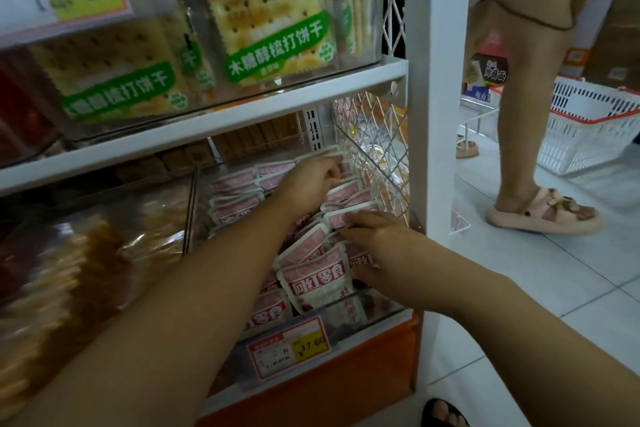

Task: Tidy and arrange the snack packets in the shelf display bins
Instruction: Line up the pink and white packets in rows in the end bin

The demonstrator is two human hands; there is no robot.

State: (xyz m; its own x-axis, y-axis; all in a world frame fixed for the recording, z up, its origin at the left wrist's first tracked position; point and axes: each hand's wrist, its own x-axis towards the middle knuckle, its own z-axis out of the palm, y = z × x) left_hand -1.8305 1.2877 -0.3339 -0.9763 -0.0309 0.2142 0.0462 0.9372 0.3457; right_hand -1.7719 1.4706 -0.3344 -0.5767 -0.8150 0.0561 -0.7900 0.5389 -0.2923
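Observation:
A clear display bin (pixel 377 314) on the lower shelf holds several pink-and-white snack packets (pixel 317 282). They stand in rows at the back and lie loose and tilted at the front. My left hand (pixel 311 180) reaches deep into the bin, its fingers curled round the top of a packet in the far row. My right hand (pixel 375 239) is nearer the front right. Its fingers lie spread over the top edges of packets by the bin's right wall, and its thumb is below on another packet.
The upper shelf (pixel 214 121) carries a bin of green-labelled cracker packs (pixel 277 17). A bin of brown snacks (pixel 79 263) sits to the left. A white post (pixel 436 114) and wire mesh close the right side. A person (pixel 526 114) and a white basket (pixel 588 128) stand in the aisle.

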